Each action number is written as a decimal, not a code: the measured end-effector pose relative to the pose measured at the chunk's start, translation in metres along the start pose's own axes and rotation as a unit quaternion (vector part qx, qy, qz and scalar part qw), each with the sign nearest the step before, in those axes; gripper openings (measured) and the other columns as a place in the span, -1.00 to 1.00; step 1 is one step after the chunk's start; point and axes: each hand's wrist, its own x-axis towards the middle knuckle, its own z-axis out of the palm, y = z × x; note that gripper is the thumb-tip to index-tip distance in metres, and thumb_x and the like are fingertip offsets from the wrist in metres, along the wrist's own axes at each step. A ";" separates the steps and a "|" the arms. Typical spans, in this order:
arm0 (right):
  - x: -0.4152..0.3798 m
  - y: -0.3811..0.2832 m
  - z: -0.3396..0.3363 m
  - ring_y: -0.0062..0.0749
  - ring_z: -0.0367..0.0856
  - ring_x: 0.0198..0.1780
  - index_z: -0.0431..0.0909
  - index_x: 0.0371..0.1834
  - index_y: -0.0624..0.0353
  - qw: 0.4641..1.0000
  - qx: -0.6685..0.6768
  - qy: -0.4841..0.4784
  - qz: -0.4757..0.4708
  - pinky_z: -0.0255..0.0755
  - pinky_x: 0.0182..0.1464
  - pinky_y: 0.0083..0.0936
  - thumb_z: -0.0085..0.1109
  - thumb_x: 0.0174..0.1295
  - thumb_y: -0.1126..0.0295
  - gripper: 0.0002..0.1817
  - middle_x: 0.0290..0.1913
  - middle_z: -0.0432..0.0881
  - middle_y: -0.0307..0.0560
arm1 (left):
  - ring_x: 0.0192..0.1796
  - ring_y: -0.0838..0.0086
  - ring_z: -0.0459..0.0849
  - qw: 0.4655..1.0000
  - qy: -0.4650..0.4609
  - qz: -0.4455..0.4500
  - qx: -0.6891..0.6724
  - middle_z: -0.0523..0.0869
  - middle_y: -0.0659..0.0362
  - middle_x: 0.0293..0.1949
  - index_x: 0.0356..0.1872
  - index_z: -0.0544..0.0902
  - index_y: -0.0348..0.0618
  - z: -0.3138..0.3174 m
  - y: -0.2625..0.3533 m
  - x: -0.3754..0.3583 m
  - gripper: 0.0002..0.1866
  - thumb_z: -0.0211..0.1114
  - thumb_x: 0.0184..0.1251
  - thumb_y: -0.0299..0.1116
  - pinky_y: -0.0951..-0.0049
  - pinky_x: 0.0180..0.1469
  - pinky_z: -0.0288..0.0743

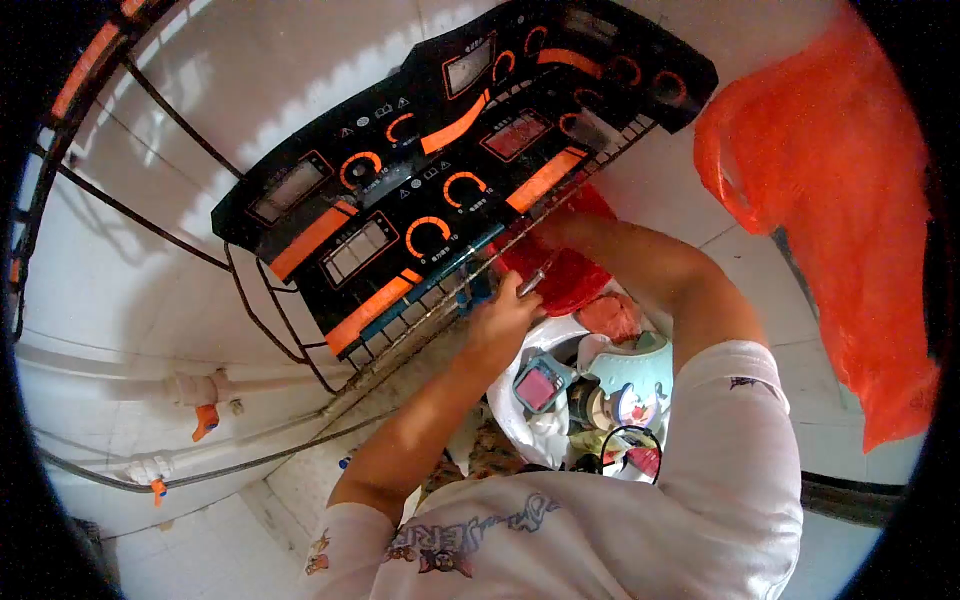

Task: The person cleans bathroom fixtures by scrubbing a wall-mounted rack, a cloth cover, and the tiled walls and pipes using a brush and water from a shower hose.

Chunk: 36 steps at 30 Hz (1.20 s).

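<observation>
My left hand (503, 313) is closed around a slim, silvery, pen-like piece (533, 281), which sticks up past the fingers. Just beyond it, my right hand (552, 233) reaches into shadow beside a red plastic container or bag (572, 280); its fingers are hidden there, and I cannot tell what it holds. Both hands are under the front edge of a wire rack (420, 340). Black control-panel sheets (400, 215) with orange dial markings and cut-out windows lie in overlapping rows across that rack.
Below my hands stands a white-lined bin (508, 412) filled with assorted items, including a light-blue piece (645, 368) and a pink-and-blue square one (538, 388). A large orange-red bag (820, 220) hangs at the right. Pipes with an orange-handled valve (205, 420) run along the left wall.
</observation>
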 end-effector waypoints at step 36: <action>-0.293 -0.034 -0.032 -0.49 0.37 0.08 0.22 0.27 0.15 0.817 0.426 0.389 0.021 0.20 0.13 -0.57 0.23 0.02 0.51 -0.33 0.12 0.42 -0.13 | -0.49 0.71 0.27 0.857 0.245 -0.089 -0.446 0.55 0.41 -0.31 -0.26 0.57 -0.06 -0.020 0.011 0.051 -0.84 0.26 0.19 -0.28 0.62 -0.51 0.14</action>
